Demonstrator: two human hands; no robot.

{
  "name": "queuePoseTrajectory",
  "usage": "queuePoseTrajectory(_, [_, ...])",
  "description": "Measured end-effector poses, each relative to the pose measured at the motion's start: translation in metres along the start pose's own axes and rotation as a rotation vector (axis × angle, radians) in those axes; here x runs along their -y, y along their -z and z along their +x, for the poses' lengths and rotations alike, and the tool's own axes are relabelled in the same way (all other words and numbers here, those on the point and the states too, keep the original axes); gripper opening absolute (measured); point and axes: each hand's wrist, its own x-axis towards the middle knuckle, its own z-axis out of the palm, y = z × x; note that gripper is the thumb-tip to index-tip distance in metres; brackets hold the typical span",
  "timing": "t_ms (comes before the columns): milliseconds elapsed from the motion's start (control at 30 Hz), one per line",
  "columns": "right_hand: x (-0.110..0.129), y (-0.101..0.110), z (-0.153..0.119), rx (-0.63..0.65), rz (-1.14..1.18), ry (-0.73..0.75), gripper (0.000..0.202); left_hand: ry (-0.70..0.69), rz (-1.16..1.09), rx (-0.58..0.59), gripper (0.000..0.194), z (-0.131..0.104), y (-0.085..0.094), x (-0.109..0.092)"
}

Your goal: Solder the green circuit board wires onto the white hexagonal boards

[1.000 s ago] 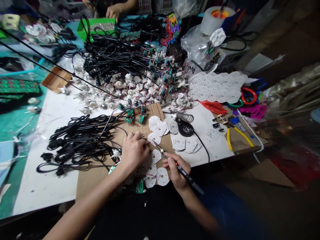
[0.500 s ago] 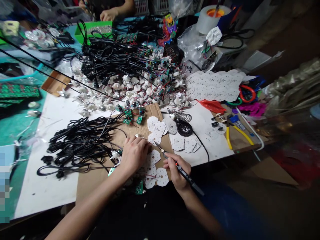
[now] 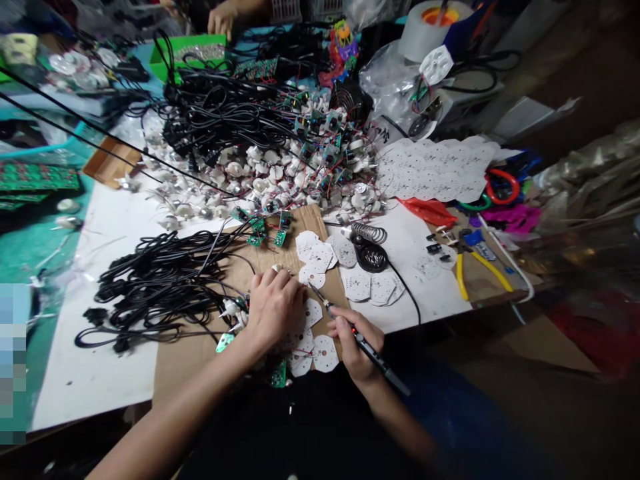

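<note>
So the right hand, a bit below the middle of the frame, had its fingers closed around a soldering iron, pen style, tip angled to the upper left. That tip was right by the loose white boards, which sat around the center on a piece of cardboard. The left hand was just left of the tip, palm down with its fingers curled over the edge of those boards. Honestly can't tell if they were pinching anything, since the back of the hand hid it.

Black cables lay bunched to the left, partly on the cardboard, and a few green circuit boards sat near its top edge. Right of center, a metal spring coil was on the worktop, with yellow-handled pliers farther right. Up top was a big messy heap of white parts, plus a green tray at upper left with a co-worker's hand just beyond it.
</note>
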Motion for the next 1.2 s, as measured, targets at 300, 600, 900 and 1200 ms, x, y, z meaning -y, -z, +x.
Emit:
queuePoseTrajectory(300, [-0.003, 0.0, -0.002, -0.009, -0.016, -0.026, 0.022, -0.071, -0.016, -0.057, 0.022, -0.001, -0.001, 0.002])
queuePoseTrajectory(600, [-0.003, 0.0, -0.003, -0.003, -0.034, -0.014, 0.022, -0.048, -0.015, -0.011, 0.024, 0.0, 0.0, 0.001])
queuePoseTrajectory(900, [-0.005, 0.0, -0.004, 0.029, -0.126, 0.221, 0.024, -0.029, -0.013, 0.024, 0.025, 0.002, 0.0, 0.0])
queuePoseTrajectory(1200, [-0.013, 0.001, -0.006, -0.066, 0.146, -0.111, 0.025, -0.038, -0.038, 0.003, 0.02, 0.0, 0.0, 0.0])
